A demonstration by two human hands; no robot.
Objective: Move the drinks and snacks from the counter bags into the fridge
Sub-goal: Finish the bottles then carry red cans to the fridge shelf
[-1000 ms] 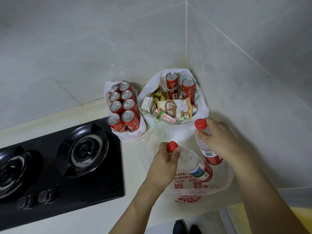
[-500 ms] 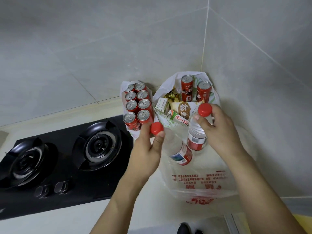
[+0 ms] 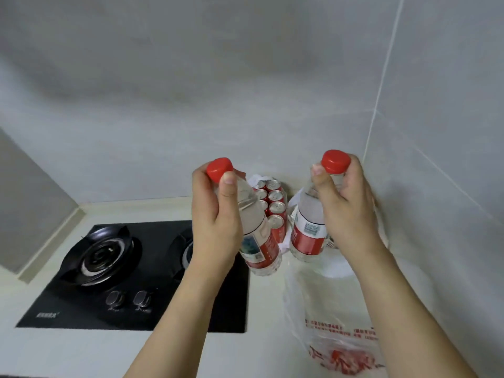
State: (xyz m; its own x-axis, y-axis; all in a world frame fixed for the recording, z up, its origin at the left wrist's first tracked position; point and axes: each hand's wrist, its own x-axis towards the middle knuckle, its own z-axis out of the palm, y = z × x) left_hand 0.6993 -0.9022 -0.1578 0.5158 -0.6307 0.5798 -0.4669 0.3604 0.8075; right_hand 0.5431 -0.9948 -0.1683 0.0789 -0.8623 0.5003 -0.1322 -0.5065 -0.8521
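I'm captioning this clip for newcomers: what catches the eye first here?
Two red-capped water bottles, the left bottle in the left hand, the right bottle in the right hand, both raised above the counter. Behind them stand red drink cans in a bag; at left lies a black gas hob.

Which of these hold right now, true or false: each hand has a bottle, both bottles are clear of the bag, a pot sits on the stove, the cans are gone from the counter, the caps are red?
1. Each hand holds a water bottle. True: the left hand grips the left bottle, the right hand grips the right bottle.
2. Both bottles are lifted clear of the front bag. True.
3. A pot sits on the stove. False: both burners are bare.
4. The cans are gone. False: they stand in a bag by the wall, behind the bottles.
5. Both caps are red. True.
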